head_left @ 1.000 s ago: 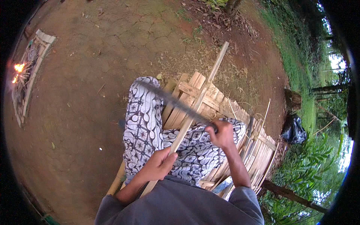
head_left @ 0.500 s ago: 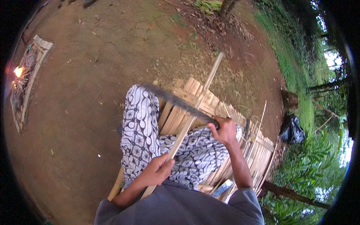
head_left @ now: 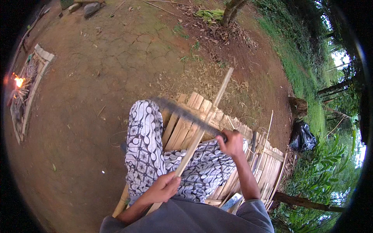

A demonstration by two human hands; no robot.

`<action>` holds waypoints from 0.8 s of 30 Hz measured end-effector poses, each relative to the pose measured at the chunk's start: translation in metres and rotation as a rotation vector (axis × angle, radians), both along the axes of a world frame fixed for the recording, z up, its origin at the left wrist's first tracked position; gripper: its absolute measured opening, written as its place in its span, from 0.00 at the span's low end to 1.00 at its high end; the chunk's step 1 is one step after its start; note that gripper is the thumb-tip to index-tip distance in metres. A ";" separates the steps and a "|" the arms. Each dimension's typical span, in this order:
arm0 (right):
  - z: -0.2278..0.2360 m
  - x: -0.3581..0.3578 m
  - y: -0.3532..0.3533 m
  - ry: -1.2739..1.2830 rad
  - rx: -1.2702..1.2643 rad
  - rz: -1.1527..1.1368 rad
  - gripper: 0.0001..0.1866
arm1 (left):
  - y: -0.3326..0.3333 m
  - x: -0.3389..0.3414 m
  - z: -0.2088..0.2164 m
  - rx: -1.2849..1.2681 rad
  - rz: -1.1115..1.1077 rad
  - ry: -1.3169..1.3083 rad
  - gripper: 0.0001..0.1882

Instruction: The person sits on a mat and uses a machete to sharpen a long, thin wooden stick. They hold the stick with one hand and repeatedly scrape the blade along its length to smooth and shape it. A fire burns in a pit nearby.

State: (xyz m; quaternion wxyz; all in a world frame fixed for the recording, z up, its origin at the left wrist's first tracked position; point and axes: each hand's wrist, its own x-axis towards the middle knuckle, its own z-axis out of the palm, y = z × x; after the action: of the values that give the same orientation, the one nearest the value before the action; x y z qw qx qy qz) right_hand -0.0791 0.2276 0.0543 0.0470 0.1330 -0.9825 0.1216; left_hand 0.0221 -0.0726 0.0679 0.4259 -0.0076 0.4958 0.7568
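My left hand is wrapped around a long pale strip of bamboo or wood, low over my lap. The strip slants up and away to the right, its near end passing under my left forearm. In my right hand is the dark handle of a machete. Its long dark blade points to the upper left and crosses the strip, apparently against it, past my knees. Motion smears the blade. My patterned black-and-white trousers lie beneath both hands.
I sit on a slatted bamboo bench, where another long-handled tool lies to the right. A small fire burns at far left. Curly shavings litter the ground ahead. A black plastic bag and a stump stand at right.
The whole scene has slid lower in the picture, showing more ground and some stones at the far left. Both hands keep their grips; the blade still crosses the strip at about the same place.
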 end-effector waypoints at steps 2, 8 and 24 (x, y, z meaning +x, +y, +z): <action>0.009 0.003 -0.018 0.013 -0.078 0.162 0.27 | 0.004 -0.007 0.000 0.009 -0.045 -0.018 0.10; 0.002 -0.034 0.038 -0.094 -0.123 -0.145 0.30 | 0.001 -0.002 0.013 -0.098 -0.045 0.169 0.11; 0.004 -0.074 0.087 0.104 0.150 -0.308 0.28 | 0.002 -0.008 0.012 -0.209 -0.009 0.356 0.11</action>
State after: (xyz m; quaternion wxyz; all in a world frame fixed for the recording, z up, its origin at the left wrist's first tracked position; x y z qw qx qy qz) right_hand -0.1535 0.3144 0.0587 0.1056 -0.0100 -0.9938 0.0325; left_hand 0.0145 -0.0705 0.0802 0.3318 0.0843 0.6393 0.6885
